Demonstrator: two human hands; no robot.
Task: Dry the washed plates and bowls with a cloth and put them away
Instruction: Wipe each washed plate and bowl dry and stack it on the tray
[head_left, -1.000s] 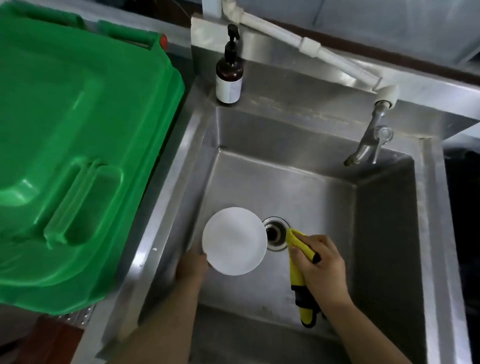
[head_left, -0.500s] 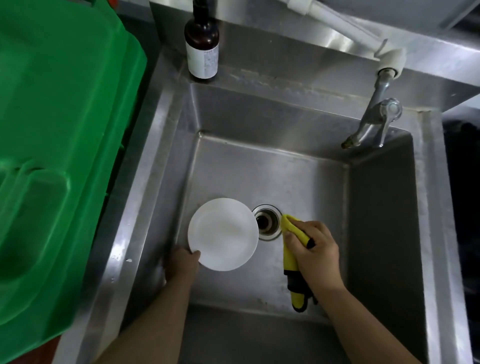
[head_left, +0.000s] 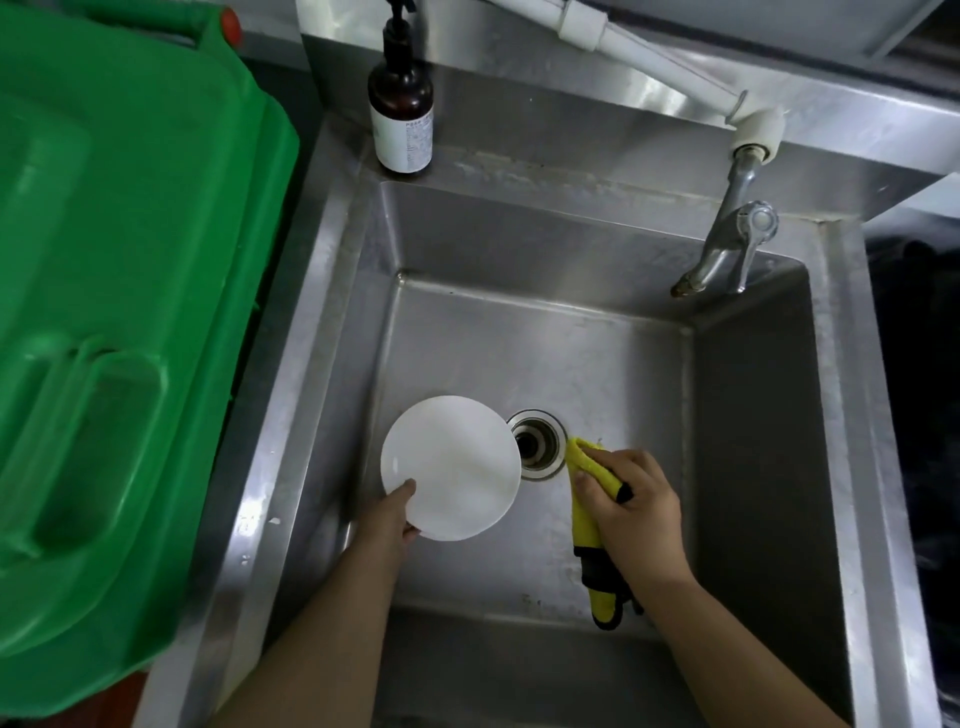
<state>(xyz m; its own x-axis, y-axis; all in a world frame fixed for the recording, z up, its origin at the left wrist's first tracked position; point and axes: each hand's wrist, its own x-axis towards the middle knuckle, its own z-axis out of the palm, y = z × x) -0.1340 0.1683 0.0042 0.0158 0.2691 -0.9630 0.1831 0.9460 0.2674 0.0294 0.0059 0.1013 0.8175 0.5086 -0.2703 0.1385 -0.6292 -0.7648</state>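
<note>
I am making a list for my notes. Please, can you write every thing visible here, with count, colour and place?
plate: one, white, held over the sink floor, left of the drain
cloth: one, yellow with black trim, right of the drain
sink: one, steel, centre
drain: one, metal, sink floor
tap: one, metal, back right
pipe: one, white, above the tap
pump bottle: one, brown, back left rim
bin lid: one, green, left
left hand: holds the plate's edge
right hand: holds the cloth

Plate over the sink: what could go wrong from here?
1. The left hand holds the white plate only at its near rim, thumb on top; a wet plate might slip and chip on the steel sink.
2. The yellow cloth gripped by the right hand dangles low, and may pick up grime from the sink floor.
</note>
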